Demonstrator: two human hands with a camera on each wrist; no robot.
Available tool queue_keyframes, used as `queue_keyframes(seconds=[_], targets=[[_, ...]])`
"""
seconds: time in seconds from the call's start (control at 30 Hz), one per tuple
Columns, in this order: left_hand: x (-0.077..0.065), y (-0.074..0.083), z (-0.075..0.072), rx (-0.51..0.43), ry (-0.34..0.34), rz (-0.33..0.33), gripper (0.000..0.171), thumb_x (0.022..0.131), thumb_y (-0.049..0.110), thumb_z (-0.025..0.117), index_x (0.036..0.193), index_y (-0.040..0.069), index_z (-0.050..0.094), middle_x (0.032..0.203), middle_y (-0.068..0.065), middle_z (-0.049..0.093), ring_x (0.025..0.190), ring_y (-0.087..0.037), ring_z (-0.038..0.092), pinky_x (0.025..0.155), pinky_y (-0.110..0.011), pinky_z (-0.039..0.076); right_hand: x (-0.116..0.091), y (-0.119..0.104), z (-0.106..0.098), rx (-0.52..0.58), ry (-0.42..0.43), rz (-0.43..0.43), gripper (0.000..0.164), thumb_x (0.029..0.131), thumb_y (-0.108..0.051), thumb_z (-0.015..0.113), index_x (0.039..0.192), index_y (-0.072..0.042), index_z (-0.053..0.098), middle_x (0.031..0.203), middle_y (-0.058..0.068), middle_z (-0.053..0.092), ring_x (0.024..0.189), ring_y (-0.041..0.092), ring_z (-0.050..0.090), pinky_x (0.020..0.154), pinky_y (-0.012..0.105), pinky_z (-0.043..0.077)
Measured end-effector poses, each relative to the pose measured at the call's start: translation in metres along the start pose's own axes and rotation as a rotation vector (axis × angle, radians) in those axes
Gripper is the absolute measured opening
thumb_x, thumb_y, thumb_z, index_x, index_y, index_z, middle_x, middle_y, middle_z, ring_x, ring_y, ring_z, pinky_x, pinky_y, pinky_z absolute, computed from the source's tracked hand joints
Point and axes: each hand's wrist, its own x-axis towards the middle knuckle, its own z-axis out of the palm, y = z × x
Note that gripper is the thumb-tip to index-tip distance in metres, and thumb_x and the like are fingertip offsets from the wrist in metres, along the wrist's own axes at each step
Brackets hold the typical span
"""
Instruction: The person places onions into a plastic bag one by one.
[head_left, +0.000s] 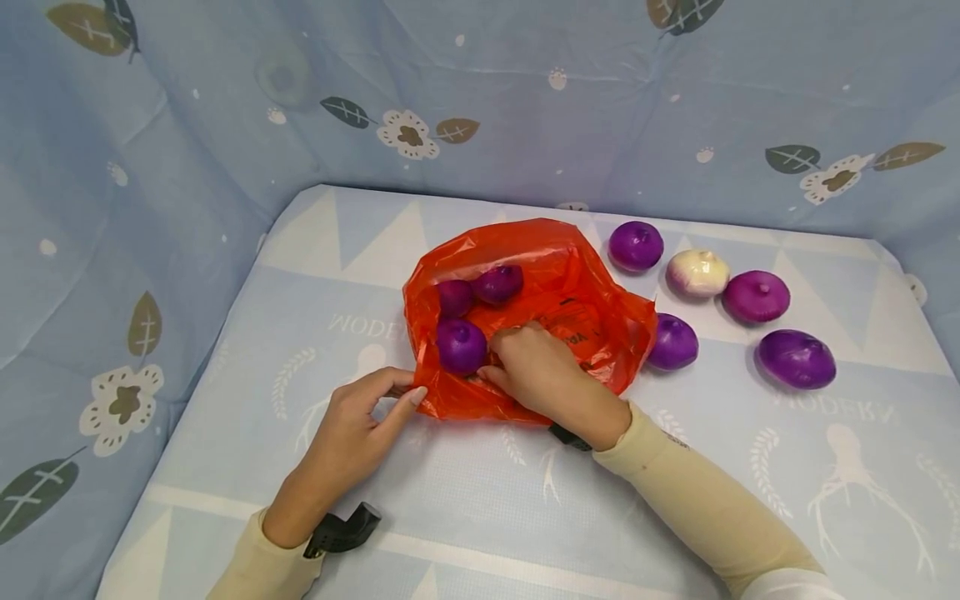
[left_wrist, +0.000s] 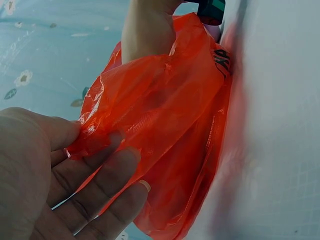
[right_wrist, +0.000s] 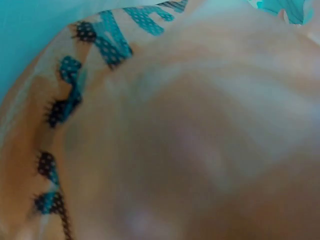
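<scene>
A red plastic bag lies on a pale blue and white patterned tablecloth, its mouth gaping upward and its sides crumpled. The left hand pinches the bag's near left rim between thumb and forefinger; in the left wrist view its other fingers are fairly straight and spread along the bag's outer side. The right hand reaches over the near rim into the bag, fingers bent downward, its thumb side just beside a round purple onion; whether it holds anything cannot be told, since the fingertips are hidden and the right wrist view is mostly a blur of bag film with dark printed marks. Two more onions sit farther back on the left inside the bag: a reddish-purple onion and, near its right side, a darker purple onion. Five onions rest on the cloth to the right of the bag: a glossy purple onion partly behind the bag's right edge, a deep purple onion farther back, a white-and-purple onion, a flattened magenta onion close beside that one, and an oval purple onion nearer the person and farthest right. Both forearms wear cream sleeves, and a blue floral curtain hangs behind the table
</scene>
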Motion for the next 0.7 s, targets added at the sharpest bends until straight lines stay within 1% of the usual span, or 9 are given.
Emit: queue_keyframes(seconds=[0.1,0.23,0.33,0.47,0.7], targets=[[-0.0001,-0.0003,0.0002,-0.002,-0.002,0.003,0.022,0.091,-0.002,0.078,0.109,0.009,0.072,0.101,0.006,0.074,0.090,-0.013,0.071,0.086,-0.017,0.054,-0.0013,0.0009,-0.0007,0.000,-0.004,-0.004,0.026,0.093,-0.036,0.081,0.086,-0.016,0.066,0.071,-0.003,0.059,0.083,0.028,0.061,0.070,0.042,0.053],[-0.0003,-0.0004,0.0003,0.001,-0.003,0.002,0.022,0.091,-0.002,0.078,0.109,0.009,0.072,0.101,0.006,0.074,0.090,-0.013,0.071,0.086,-0.017,0.055,-0.0014,0.0011,-0.0002,-0.021,-0.009,-0.018,0.025,0.095,-0.037,0.079,0.088,-0.016,0.068,0.077,-0.001,0.063,0.087,0.030,0.062,0.074,0.044,0.054],[-0.0005,-0.0004,0.0003,0.002,-0.002,-0.001,0.022,0.091,-0.002,0.078,0.109,0.009,0.072,0.100,0.007,0.074,0.090,-0.012,0.071,0.086,-0.017,0.055,-0.0010,0.0011,0.0009,-0.041,-0.007,-0.033,0.023,0.097,-0.037,0.076,0.091,-0.016,0.071,0.084,0.000,0.069,0.090,0.031,0.063,0.079,0.045,0.056],[-0.0009,-0.0008,0.0006,0.000,-0.001,0.000,0.022,0.091,-0.002,0.078,0.109,0.008,0.072,0.101,0.006,0.075,0.090,-0.013,0.072,0.086,-0.017,0.054,-0.0012,0.0007,0.0014,-0.053,-0.001,-0.041,0.020,0.098,-0.036,0.075,0.098,-0.015,0.075,0.096,0.003,0.074,0.093,0.032,0.064,0.083,0.048,0.058],[-0.0008,-0.0016,0.0009,0.001,-0.002,0.004,0.022,0.091,-0.002,0.078,0.109,0.008,0.072,0.100,0.005,0.075,0.090,-0.013,0.071,0.086,-0.016,0.054,-0.0022,-0.0004,0.0010,-0.082,-0.017,-0.041,0.020,0.097,-0.031,0.076,0.108,-0.014,0.077,0.110,0.006,0.075,0.099,0.034,0.064,0.085,0.051,0.059]])
